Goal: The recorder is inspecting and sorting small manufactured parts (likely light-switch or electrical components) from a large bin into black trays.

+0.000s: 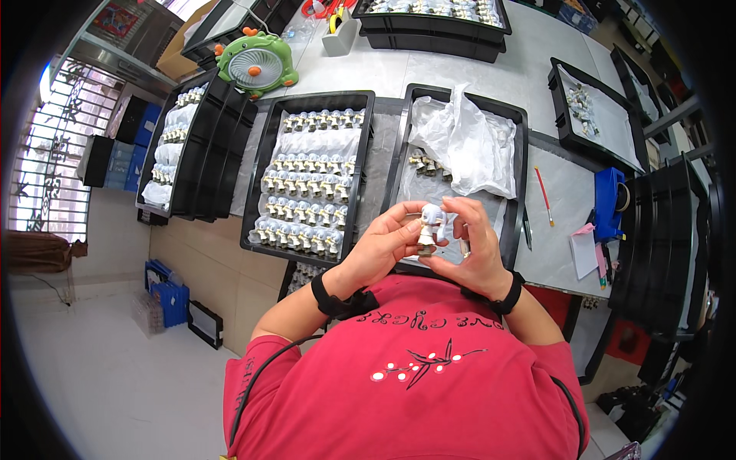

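A small figurine with pale silver-blue hair and a white outfit stands upright between my hands, close to my chest. My left hand grips it from its left side with thumb and fingers. Around its right side curls my right hand, the index finger near the head and the thumb by the base. A small shiny bit shows among the right fingers, too small to name. Beyond my hands lies a black tray with crumpled white plastic sheeting and several figurines partly under it.
Left of it, another black tray holds rows of similar figurines. Stacked black trays and a green fan stand farther left. A red-handled brush, a blue tape dispenser and a white pad lie to the right.
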{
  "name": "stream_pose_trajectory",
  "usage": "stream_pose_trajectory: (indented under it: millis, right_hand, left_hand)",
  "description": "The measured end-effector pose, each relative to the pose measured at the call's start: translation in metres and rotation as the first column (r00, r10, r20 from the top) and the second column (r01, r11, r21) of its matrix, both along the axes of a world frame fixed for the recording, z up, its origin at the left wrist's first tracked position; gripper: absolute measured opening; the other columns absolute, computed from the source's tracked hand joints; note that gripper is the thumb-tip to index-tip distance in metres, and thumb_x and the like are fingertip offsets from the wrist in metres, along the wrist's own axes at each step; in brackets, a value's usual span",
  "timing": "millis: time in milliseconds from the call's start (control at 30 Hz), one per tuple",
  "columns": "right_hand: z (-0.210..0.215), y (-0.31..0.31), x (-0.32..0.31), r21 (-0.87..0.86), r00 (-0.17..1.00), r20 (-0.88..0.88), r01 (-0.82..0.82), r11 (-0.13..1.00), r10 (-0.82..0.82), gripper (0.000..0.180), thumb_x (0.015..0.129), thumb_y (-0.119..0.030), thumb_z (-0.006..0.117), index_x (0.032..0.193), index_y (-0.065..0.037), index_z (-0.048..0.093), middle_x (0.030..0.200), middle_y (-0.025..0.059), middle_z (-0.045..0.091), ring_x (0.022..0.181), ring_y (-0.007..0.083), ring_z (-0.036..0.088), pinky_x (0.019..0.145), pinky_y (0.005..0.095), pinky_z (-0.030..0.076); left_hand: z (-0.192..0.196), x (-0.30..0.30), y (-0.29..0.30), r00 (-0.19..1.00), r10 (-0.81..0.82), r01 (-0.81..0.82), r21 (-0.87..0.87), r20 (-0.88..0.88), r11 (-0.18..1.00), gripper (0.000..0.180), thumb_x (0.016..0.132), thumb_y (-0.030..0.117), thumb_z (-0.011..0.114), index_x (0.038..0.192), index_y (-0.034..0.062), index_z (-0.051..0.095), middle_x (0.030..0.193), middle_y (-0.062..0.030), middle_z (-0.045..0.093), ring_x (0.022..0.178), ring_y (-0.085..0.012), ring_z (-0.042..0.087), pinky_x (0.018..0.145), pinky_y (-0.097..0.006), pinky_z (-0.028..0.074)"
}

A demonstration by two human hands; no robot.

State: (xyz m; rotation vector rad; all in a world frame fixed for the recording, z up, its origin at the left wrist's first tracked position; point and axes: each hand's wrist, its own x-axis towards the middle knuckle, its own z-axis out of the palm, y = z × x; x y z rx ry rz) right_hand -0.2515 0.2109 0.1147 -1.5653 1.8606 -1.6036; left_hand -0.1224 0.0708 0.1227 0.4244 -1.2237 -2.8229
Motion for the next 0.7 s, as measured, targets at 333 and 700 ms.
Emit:
stream_pose_trajectory:
  millis: [333,700]
  right_hand:
    - [0.003,-0.008,0.009,-0.137,0.998,0.049,-0.020,0.990,0.027,0.081,0.059,-0.009,0.085,0.128,-0.006,0.043,0.114,0.0152,0.054,0.095,0.0249,0.060,0.074,0.0324,0.056]
    - [-0.005,-0.010,0.014,0.017,0.999,-0.035,-0.020,1.000,0.021,0.055,0.062,-0.011,0.083,0.110,-0.005,0.056,0.111,0.0132,0.057,0.096,0.0272,0.060,0.077,0.0347,0.052]
  left_hand:
    - [-0.013,0.001,-0.009,0.982,-0.111,0.146,0.233,-0.155,0.961,0.048,0.098,0.029,0.046,0.135,0.0000,0.037,0.127,-0.0164,0.051,0.102,-0.0212,0.059,0.083,-0.031,0.050]
    - [-0.026,0.014,-0.017,0.992,-0.119,0.125,0.178,-0.043,0.976,0.043,0.095,0.023,0.053,0.130,0.0014,0.043,0.122,-0.0089,0.054,0.109,-0.0218,0.058,0.091,-0.034,0.049]
